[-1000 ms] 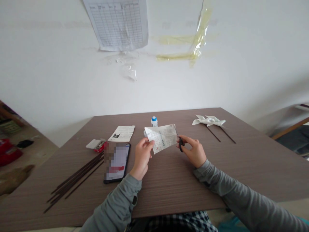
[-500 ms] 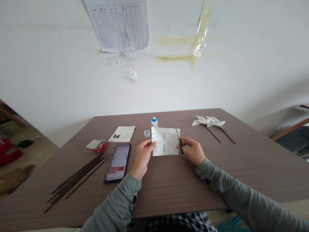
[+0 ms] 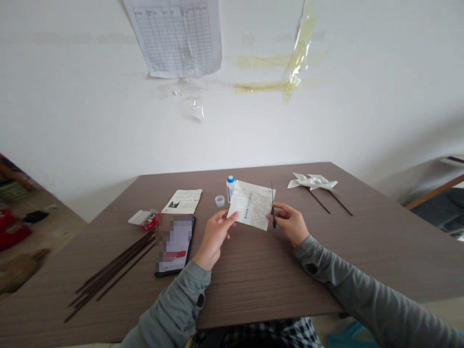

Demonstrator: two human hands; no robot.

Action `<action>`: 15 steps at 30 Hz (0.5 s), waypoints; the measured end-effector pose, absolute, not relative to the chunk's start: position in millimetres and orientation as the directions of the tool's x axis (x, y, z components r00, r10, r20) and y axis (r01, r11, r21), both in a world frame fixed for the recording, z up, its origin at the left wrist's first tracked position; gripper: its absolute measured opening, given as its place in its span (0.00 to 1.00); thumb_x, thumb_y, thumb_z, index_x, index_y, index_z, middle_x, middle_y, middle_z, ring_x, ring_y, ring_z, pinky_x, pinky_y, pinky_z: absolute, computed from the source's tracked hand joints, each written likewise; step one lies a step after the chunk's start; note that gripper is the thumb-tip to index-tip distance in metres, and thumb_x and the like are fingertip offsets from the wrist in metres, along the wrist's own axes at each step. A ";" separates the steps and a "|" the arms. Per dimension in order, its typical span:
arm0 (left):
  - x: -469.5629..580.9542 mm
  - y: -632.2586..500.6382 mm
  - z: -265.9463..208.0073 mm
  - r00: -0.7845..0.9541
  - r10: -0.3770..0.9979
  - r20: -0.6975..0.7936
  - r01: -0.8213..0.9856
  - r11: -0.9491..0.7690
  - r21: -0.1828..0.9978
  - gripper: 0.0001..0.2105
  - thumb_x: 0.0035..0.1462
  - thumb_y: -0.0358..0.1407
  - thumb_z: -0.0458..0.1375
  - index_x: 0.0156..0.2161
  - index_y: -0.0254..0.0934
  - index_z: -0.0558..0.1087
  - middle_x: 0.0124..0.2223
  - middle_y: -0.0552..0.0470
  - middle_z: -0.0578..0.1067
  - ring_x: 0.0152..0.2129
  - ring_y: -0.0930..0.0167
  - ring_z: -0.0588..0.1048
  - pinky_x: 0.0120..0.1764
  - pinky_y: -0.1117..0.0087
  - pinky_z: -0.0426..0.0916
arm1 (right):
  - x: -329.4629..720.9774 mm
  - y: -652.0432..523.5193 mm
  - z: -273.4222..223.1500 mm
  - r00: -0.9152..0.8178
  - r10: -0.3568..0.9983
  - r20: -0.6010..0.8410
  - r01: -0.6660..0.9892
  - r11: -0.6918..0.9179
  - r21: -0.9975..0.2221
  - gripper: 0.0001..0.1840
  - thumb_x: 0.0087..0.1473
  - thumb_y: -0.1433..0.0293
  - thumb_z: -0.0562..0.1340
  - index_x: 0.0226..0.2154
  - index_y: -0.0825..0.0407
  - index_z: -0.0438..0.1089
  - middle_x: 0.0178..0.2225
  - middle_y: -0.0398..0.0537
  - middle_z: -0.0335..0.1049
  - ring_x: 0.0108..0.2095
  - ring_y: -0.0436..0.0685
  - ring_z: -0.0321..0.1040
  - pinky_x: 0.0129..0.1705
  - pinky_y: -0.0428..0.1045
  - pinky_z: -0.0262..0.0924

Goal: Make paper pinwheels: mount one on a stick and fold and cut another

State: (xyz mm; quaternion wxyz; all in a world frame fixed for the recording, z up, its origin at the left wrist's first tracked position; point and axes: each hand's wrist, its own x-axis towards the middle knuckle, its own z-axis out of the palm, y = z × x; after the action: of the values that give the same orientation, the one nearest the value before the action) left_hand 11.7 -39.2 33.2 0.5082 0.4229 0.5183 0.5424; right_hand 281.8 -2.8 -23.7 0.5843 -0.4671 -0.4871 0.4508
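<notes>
A squarish sheet of printed paper (image 3: 252, 205) is held up, tilted, above the table between my two hands. My left hand (image 3: 216, 234) pinches its lower left corner, thumb on top. My right hand (image 3: 290, 224) grips a pair of black-handled scissors (image 3: 273, 212), blades pointing up and away, along the sheet's right edge. The right fingertips are close to the sheet's lower right part; whether they also pinch it I cannot tell. Just behind the paper stands a small white bottle with a blue top (image 3: 230, 186), partly covered by the sheet. Its clear cap (image 3: 219, 200) lies beside it.
On the left are a stack of printed paper (image 3: 181, 201), an open red-and-white box (image 3: 148, 220), a phone (image 3: 176, 246) and several thin brown sticks (image 3: 108, 270). Two white paper pinwheels (image 3: 313, 181) on sticks lie at the back right. A wall rises behind the table.
The sheet has turned clockwise and tilted, its right edge now slanting. The scissors have swung more upright and slightly right. My left hand keeps hold of the paper.
</notes>
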 end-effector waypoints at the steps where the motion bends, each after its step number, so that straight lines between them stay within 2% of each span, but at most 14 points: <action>1: 13.0 -40.0 32.7 -0.093 0.992 -0.090 -0.112 0.080 0.991 0.22 0.45 0.48 0.91 0.39 0.39 0.92 0.41 0.42 0.92 0.34 0.64 0.85 0.24 0.75 0.60 | 281.4 -2.5 -24.2 0.125 0.981 0.145 -0.080 0.156 -0.985 0.36 0.39 0.50 0.92 0.48 0.47 0.90 0.38 0.53 0.94 0.40 0.70 0.90 0.46 0.65 0.87; 6: 21.9 -41.6 27.5 -0.022 0.991 -0.131 -0.119 0.128 0.985 0.13 0.51 0.38 0.86 0.38 0.39 0.91 0.45 0.40 0.95 0.33 0.64 0.88 0.22 0.75 0.59 | 277.8 -2.3 -24.9 0.112 0.984 0.140 -0.099 0.151 -0.984 0.38 0.40 0.49 0.92 0.49 0.48 0.88 0.39 0.54 0.94 0.43 0.72 0.91 0.50 0.67 0.87; 11: 24.5 -41.5 24.7 -0.077 0.986 -0.149 -0.117 0.140 0.983 0.09 0.56 0.35 0.84 0.37 0.38 0.88 0.44 0.41 0.94 0.34 0.64 0.90 0.22 0.77 0.59 | 272.1 -5.1 -24.7 0.111 0.987 0.118 -0.151 0.134 -0.979 0.40 0.36 0.50 0.94 0.48 0.47 0.88 0.38 0.52 0.94 0.41 0.69 0.91 0.48 0.63 0.86; 15: 24.4 -42.4 25.5 -0.103 0.987 -0.119 -0.174 0.100 0.980 0.10 0.57 0.37 0.84 0.39 0.38 0.90 0.46 0.40 0.96 0.36 0.63 0.91 0.21 0.78 0.60 | 265.8 -8.6 -25.2 0.120 0.986 0.117 -0.169 0.137 -0.976 0.38 0.37 0.51 0.94 0.48 0.47 0.89 0.38 0.50 0.95 0.40 0.67 0.91 0.45 0.60 0.84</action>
State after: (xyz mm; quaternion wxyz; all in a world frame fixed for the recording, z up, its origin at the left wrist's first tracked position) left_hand 24.4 -42.4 25.5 0.5381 0.3986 0.5104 0.5395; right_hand 265.8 -8.6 -25.2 0.5998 -0.4473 -0.4568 0.4812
